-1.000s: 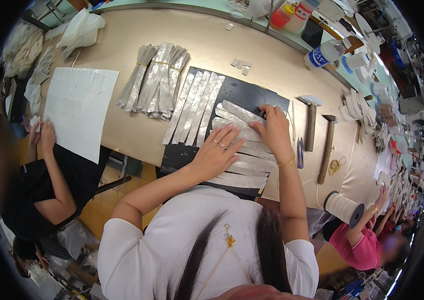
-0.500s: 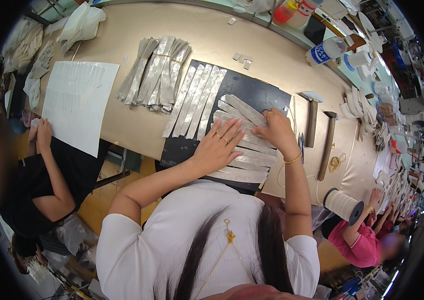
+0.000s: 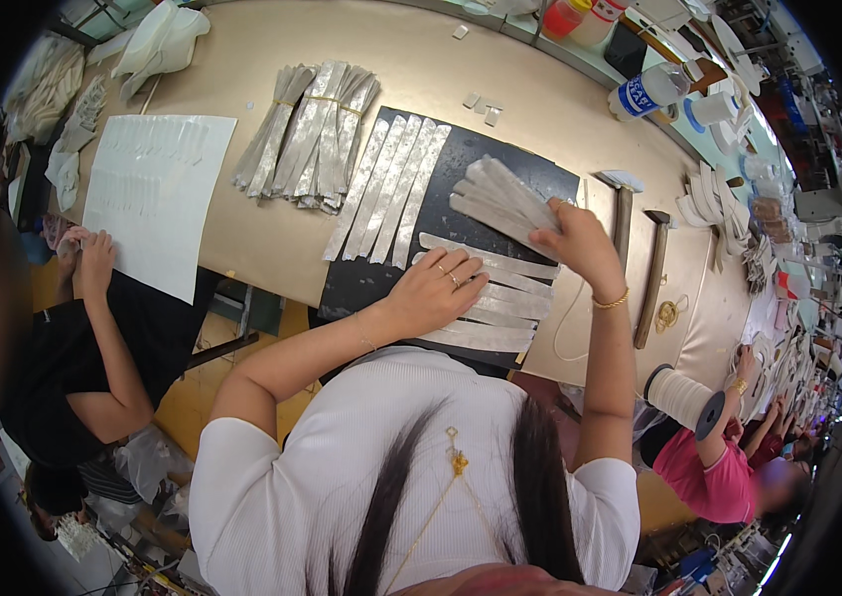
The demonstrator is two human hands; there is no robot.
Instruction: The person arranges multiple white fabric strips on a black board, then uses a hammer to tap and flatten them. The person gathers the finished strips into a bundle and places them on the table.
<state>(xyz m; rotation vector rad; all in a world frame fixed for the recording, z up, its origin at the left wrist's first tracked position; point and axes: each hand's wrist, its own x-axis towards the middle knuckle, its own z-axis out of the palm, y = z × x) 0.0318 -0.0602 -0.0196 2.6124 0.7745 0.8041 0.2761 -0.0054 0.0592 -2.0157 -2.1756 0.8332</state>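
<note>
My right hand (image 3: 582, 243) grips a fanned bunch of flat silvery-grey strips (image 3: 500, 195) by one end, raised over the black mat (image 3: 426, 214). My left hand (image 3: 433, 290) lies with its fingers out on a row of similar strips (image 3: 510, 308), laid side by side on the near part of the mat. Some of those strips are partly hidden under the left hand. Several more strips (image 3: 389, 189) lie slanted in a row along the mat's left side. Beyond them on the table are banded bundles of the same strips (image 3: 317, 139).
On the right lie two hammers (image 3: 623, 223), a yellow band coil (image 3: 667, 315) and a cord spool (image 3: 684, 400). A bottle (image 3: 651, 91) stands at the far right. At left, a co-worker's hands (image 3: 93, 260) are near a white sheet (image 3: 158, 194). Small pale pieces (image 3: 491, 116) lie beyond the mat.
My right hand has lifted the bunch of strips off the laid row and moved slightly to the right. My left hand stays on the row, its fingers drawn closer together.
</note>
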